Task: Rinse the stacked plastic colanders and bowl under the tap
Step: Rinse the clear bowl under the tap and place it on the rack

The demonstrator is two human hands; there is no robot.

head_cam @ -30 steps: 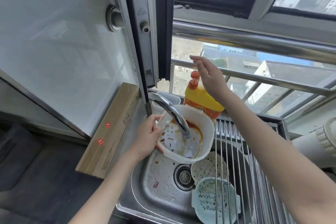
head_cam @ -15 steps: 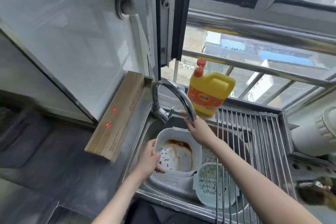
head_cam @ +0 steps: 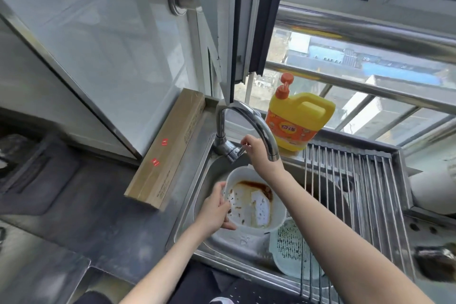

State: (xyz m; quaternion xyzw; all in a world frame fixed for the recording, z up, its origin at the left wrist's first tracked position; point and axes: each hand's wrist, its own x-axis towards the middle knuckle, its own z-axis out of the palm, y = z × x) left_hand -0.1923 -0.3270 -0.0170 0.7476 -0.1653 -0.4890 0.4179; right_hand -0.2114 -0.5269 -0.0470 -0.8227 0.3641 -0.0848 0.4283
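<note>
Since half a second ago the right hand (head_cam: 259, 153) has left the curved spout and gone down to the small lever at the base of the chrome gooseneck tap (head_cam: 249, 121); a second ago it was raised toward the window rail above the bottle. Its forearm now reaches in from the lower right, crossing over the sink, with the wrist bent slightly and the thumb and forefinger pinching the lever at the tap's base, the other fingers curled behind.

The left hand (head_cam: 217, 210) comes up from the bottom centre, forearm angled toward the basin. It grips the near left rim of the white plastic bowl (head_cam: 254, 205), thumb inside the wall and fingers wrapped beneath, holding the bowl tilted inside the stainless steel sink (head_cam: 197, 192), below and in front of the spout. Brown sauce streaks and dark specks coat the bowl's inner floor.

Just right of the bowl, a pale green perforated plastic colander (head_cam: 293, 252) lies in the basin, partly under the bars of a steel roll-up drying rack (head_cam: 357, 180) that spans the sink's right side. A yellow dish-soap jug with an orange pump (head_cam: 298, 121) stands on the sill behind the tap. A long brown cardboard box (head_cam: 167, 150) leans along the counter to the left of the sink.
</note>
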